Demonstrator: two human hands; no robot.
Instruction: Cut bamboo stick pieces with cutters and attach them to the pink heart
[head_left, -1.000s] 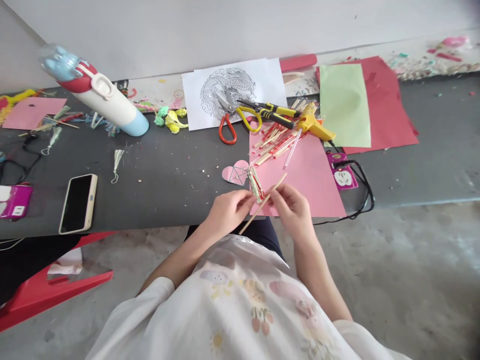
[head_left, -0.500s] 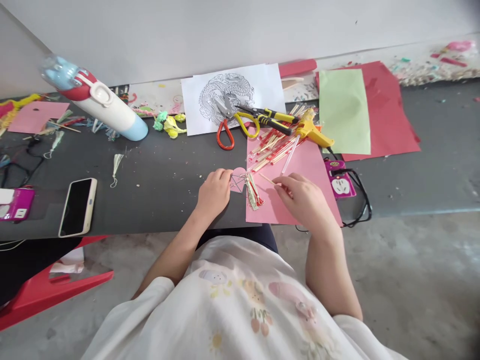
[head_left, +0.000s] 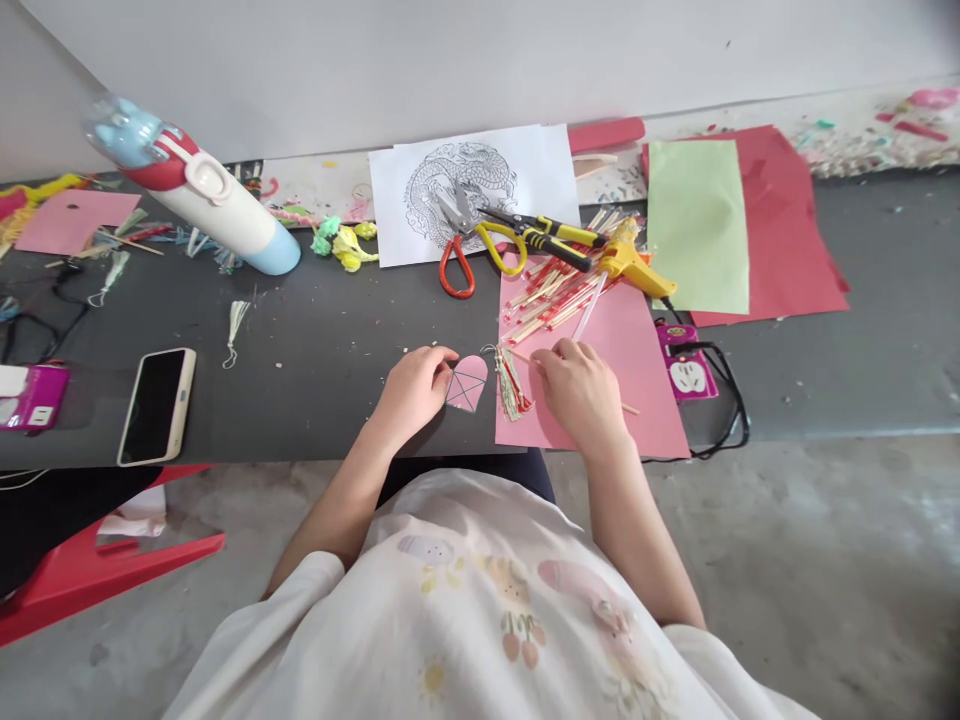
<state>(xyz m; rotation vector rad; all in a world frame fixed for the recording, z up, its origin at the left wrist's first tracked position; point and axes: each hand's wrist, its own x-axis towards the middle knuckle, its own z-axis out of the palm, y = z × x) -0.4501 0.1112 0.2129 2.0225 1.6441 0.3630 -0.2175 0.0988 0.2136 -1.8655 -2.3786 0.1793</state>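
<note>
My left hand (head_left: 414, 392) is closed on the left edge of a small pink paper piece (head_left: 469, 380), rounded at the top and crossed with dark lines. My right hand (head_left: 585, 398), over the pink sheet (head_left: 517, 432), has its fingers closed round a thin wooden stick (head_left: 631, 409). One end of the stick shows past the fingertips, the other beyond the hand. Between my hands lies a cream and red tassel (head_left: 511, 388) with a loop of thread at its top.
Behind lie bundled sticks (head_left: 536, 318), a yellow glue gun (head_left: 634, 268), pliers (head_left: 551, 243), scissors (head_left: 459, 262) and a dragon drawing (head_left: 390, 215). Green paper (head_left: 697, 225) and a corded power strip (head_left: 688, 375) are right. A bottle (head_left: 232, 215), phone (head_left: 156, 408) and tassel (head_left: 235, 325) are left.
My left hand has drawn the pink paper piece slightly left and toward me, away from the tassel. My right hand has turned palm-down over the stick, which now lies under its fingers.
</note>
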